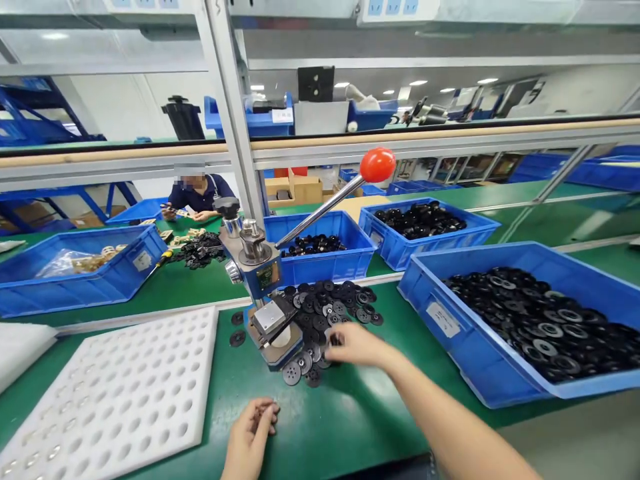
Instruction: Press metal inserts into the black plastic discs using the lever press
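Note:
My right hand [357, 345] reaches into the front right of a pile of black plastic discs [320, 313]. Its fingers bend down around a dark spot, and I cannot make out which piece they grip. Low in the middle, my left hand [251, 430] rests over the green tabletop with fingers curled toward the thumb; whatever they hold is hidden. Between the hands and the back bins stands a hand press [263, 273], its lever raised and ending in a red knob [378, 165]. Discs lie all around the right side of the press base [275, 353].
A white foam tray [210, 373] with rows of round holes lies at left, some holes holding small pieces. Blue bins of black parts, including a big bin [435, 320], stand right and behind. Another bin [75, 287] and a screwdriver [163, 260] sit back left. A person [197, 197] works across.

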Demonstrator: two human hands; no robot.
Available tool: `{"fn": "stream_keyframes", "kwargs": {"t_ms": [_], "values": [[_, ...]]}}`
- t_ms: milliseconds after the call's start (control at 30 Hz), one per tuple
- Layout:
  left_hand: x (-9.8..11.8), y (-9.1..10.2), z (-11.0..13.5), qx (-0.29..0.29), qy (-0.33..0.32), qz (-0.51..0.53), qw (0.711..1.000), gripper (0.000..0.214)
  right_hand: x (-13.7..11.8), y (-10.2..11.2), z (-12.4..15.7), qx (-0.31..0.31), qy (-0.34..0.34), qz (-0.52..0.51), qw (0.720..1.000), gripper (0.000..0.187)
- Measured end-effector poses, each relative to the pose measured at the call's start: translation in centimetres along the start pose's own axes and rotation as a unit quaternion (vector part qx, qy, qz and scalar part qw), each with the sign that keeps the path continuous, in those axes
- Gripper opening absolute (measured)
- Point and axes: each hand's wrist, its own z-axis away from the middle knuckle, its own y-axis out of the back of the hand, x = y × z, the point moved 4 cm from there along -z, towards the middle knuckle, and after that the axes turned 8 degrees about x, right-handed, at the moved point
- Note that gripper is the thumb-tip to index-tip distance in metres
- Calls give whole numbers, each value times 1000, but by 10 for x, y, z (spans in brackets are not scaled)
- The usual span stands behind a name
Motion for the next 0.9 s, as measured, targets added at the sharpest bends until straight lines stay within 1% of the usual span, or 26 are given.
{"fn": "stream_keyframes", "kwargs": {"t_ms": [67,133,167,200,267,300,367,467,533,600,667,767,833,900], "values": [[-4,4,0,11,-16,-21,1000,42,18,3,-37,5,-40,-10,999,21],[-5,4,2,7,-30,-43,999,41,34,3,-68,10,-71,-12,997,36],[-6,3,2,7,-37,-53,998,41,41,3,-79,17,-84,-9,996,44],[-6,3,3,10,-43,-60,997,42,47,2,-86,22,-95,-3,995,51],[-5,1,4,11,-54,-71,996,43,59,-2,-87,29,-112,23,993,58],[-3,1,4,11,-63,-77,995,44,64,-4,-81,27,-118,41,992,58],[6,0,6,16,-88,-91,992,46,74,-9,-61,15,-127,81,989,55],[28,0,11,28,-136,-115,984,44,88,-17,-24,-17,-138,133,981,52],[41,-2,14,34,-160,-127,978,41,100,-21,-1,-38,-144,150,977,54],[46,-5,15,45,-174,-136,974,38,115,-24,17,-55,-138,165,975,57],[42,-7,14,52,-179,-147,972,35,135,-25,29,-65,-103,209,970,60],[22,-9,12,36,-170,-158,972,30,165,-24,42,-67,-23,308,949,58],[6,-10,11,16,-161,-156,974,29,175,-23,49,-68,7,344,937,56],[-9,-9,9,-2,-150,-149,977,28,174,-22,53,-67,19,360,930,53]]}}
